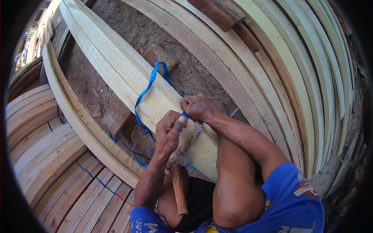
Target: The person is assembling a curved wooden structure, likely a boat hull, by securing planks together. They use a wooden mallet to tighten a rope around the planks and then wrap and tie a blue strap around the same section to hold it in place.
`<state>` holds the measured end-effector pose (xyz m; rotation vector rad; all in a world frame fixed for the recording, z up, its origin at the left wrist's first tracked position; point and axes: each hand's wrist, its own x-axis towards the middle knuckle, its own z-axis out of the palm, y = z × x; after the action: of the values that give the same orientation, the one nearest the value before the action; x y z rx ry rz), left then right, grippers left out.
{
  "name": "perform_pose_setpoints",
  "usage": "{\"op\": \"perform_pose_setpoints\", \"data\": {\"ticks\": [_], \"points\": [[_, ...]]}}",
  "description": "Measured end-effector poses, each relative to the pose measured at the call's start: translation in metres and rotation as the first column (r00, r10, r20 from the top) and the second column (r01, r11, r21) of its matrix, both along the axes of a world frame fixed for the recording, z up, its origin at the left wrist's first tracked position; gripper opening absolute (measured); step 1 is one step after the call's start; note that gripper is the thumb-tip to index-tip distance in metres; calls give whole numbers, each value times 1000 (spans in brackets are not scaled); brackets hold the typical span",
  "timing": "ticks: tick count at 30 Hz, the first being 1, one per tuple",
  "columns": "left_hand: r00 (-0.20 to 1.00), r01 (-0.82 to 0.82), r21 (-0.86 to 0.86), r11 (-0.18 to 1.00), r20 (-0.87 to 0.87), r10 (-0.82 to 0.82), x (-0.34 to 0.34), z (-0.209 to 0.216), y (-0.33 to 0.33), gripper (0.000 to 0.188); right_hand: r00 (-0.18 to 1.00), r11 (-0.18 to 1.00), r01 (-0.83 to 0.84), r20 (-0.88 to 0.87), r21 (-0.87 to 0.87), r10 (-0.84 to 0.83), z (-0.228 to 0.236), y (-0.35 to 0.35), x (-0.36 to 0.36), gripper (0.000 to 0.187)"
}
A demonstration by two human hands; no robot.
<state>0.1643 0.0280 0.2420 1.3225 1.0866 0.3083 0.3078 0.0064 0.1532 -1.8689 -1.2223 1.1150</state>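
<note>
Blue strap [147, 91]: looped over plank bundle [128, 73], pinched by left hand [169, 132] and right hand [199, 106], apparently mid-tying; cinching tight seemingly follows.

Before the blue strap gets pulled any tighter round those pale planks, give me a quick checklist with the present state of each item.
1. Left hand pinching the blue plastic strap: ok.
2. Right hand gripping the strap's other end: ok.
3. Strap looped over the bundle of pale sawn planks: ok.
4. Strap passing fully under the bundle: cannot tell, underside hidden.
5. Frayed grey rope clear of the strap: not ok, it lies right beside the hands.
6. Reddish wooden stick out of the way: ok, by the knee.
</note>
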Motion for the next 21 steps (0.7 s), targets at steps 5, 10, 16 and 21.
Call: {"op": "perform_pose_setpoints", "data": {"ticks": [5,10,16,21], "points": [[973,-46,529,847,-167,157,-27,-6,-7,19,996,997,-11,-87,-78,4,-8,2,3,32],[898,367,679,636,-437,-52,-19,-7,-15,32,991,996,-31,-130,-83,20,-13,3,0,33],[909,406,731,548,-387,-157,-4,-20,-6,27,970,983,-142,-212,-120,115,-12,1,11,36],[911,402,667,627,-358,-204,0,-22,-6,20,856,897,-398,-429,-194,287,-8,-20,43,39]]}}
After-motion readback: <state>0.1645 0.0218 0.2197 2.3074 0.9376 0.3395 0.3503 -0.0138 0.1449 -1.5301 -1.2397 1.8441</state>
